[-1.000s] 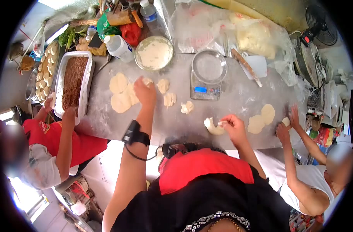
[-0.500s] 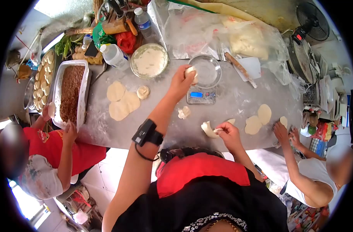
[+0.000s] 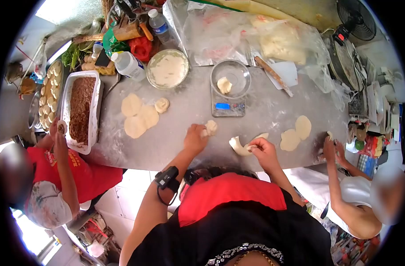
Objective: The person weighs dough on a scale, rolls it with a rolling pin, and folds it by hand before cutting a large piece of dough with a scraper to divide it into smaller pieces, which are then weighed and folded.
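Observation:
A dough lump (image 3: 224, 85) sits in the clear glass bowl (image 3: 242, 75) on the digital scale (image 3: 228, 107). My left hand (image 3: 196, 138) is closed at the left side of a small dough piece (image 3: 211, 127) on the grey table; its fingertips touch or cover part of it. To the right, my right hand (image 3: 263, 153) pinches a small bit of dough over a curved dough strip (image 3: 241, 147). Flat dough rounds (image 3: 140, 117) lie at the left beside a round dough piece (image 3: 162, 105). More flat rounds (image 3: 296, 134) lie to the right.
A flour bowl (image 3: 168, 69), bottles (image 3: 128, 64) and a rolling pin (image 3: 273, 75) lie at the back. At the left, a person's hands (image 3: 58, 135) hold dough near a tray of brown filling (image 3: 95, 113). Another person's hands (image 3: 334, 150) work at the right edge.
My left hand has moved from the glass bowl down to the small dough piece, leaving a dough lump in the bowl. The co-workers' hands have shifted slightly.

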Motion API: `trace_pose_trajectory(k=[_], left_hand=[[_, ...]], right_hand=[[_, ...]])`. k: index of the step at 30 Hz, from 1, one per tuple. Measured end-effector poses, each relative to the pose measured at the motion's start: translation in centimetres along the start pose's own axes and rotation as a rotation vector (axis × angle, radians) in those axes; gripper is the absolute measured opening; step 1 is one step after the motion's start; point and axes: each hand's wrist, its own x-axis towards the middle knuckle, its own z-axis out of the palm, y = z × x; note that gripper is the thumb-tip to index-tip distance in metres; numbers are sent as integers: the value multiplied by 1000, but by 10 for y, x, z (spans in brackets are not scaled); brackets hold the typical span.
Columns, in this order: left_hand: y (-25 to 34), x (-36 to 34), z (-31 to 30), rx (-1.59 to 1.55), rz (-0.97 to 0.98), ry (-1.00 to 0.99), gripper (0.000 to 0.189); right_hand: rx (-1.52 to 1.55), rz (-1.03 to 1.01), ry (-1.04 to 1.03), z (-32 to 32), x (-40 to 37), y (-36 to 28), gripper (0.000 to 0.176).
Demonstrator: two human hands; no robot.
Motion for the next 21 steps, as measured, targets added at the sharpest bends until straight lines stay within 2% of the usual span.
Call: trace_pose_trajectory(k=[1, 4, 10, 12, 17, 21], left_hand=[[3, -6, 4, -129, 9, 7, 31], [7, -4, -5, -262, -119, -207, 24], [17, 49, -43, -208, -27, 76, 22], [39, 73, -60, -217, 117, 241, 24], [81, 130, -81, -75, 364, 479, 27], [98, 154, -65, 273, 403, 435, 29]], right_hand=[[-7, -10, -15, 1, 2, 0, 15], [11, -9, -4, 6, 6, -5, 14], [-3, -17, -47, 0, 14, -1, 14], [18, -9, -44, 1, 16, -3, 14], [-9, 0, -17, -1, 24, -9, 14], [-1, 17, 42, -4, 30, -8, 14]])
